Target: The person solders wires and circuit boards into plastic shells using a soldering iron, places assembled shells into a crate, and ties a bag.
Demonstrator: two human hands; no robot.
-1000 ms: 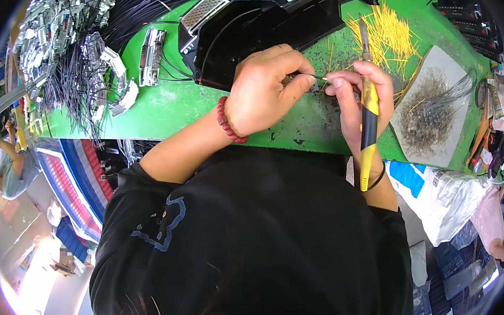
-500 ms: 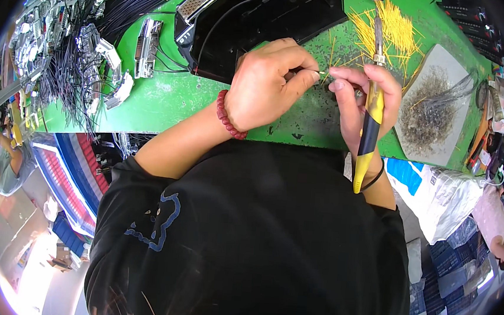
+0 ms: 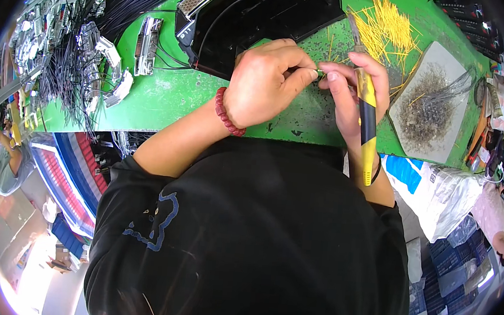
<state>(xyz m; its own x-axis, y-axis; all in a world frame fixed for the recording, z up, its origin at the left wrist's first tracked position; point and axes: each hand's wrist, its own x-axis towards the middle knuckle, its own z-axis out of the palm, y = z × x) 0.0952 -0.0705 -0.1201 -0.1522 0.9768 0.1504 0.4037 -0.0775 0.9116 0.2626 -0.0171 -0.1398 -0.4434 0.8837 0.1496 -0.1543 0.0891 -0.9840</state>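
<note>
A yellow-and-black soldering iron (image 3: 368, 125) lies across my right hand (image 3: 342, 99), its metal barrel pointing up and away from me. That hand's thumb and fingertips also meet my left fingertips. My left hand (image 3: 263, 84), with a red bead bracelet at the wrist, is closed in a pinch over a tiny piece whose kind I cannot make out, partly hidden by the fingers. Just beyond my left hand lies a large black plastic housing (image 3: 262, 22) with a cable across it and a silver mesh panel. Thin yellow tubes (image 3: 392, 26) are heaped past the iron's tip.
On the green tabletop (image 3: 167, 103), a pale slab (image 3: 404, 140) carries dark debris and thin wires at the right. A chrome part (image 3: 148, 46) with black wires sits left of the housing. Chrome parts and wire bundles (image 3: 88, 56) crowd the far left. Other people are at both sides.
My right hand has shifted left, closer to my left fingertips. The soldering iron has swung with it, its tip now farther left. My left hand has barely moved.
</note>
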